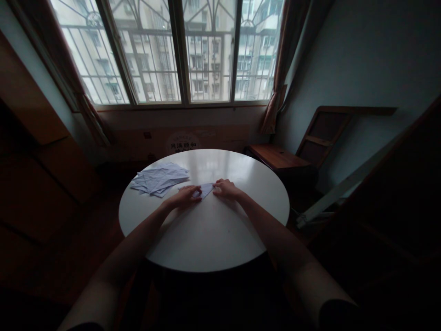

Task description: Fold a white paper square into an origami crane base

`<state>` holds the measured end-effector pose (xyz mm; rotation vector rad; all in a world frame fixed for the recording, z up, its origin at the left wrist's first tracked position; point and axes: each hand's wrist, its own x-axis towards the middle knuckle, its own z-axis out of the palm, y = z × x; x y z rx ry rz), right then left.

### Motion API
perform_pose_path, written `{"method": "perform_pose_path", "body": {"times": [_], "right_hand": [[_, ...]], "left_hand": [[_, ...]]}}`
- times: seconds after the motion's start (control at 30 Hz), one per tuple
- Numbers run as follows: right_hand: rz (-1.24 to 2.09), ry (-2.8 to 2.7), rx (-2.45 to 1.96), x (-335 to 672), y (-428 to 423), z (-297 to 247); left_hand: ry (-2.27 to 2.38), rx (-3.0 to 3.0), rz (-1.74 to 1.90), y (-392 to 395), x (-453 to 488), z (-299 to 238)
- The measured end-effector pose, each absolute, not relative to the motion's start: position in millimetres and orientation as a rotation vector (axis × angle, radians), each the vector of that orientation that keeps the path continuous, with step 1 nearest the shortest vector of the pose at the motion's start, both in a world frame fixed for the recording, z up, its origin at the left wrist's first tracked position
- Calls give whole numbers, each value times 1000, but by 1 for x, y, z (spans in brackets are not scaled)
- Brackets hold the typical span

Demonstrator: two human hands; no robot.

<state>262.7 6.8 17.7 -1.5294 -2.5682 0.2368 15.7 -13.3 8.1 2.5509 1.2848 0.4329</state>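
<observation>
In the head view, a paper piece point(207, 189) lies on the white table point(206, 243) near a paper pile point(160, 177); the left hand point(186, 196), fingers curled, partly covers it; the right hand point(226, 189) touches its right corner; I cannot tell whether either grips.

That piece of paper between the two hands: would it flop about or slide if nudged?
The paper looks thin and small, so it is probably very light. Its outline narrows to a corner, perhaps from folding, which might make it a bit stiffer than a single sheet. The table has a smooth sheen, so a nudge would likely slide it.
</observation>
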Motion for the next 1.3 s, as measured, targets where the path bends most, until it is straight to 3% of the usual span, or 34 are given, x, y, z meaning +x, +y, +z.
{"method": "perform_pose_path", "body": {"times": [0.47, 0.73, 1.3], "right_hand": [[222, -2323, -1434, 261, 5, 24], [625, -2411, -951, 250, 3, 17], [161, -2331, -1720, 257, -2, 31]], "left_hand": [[1253, 2584, 441, -12, 15, 7], [1257, 2602, 432, -12, 15, 7], [1248, 2614, 474, -10, 16, 4]]}}
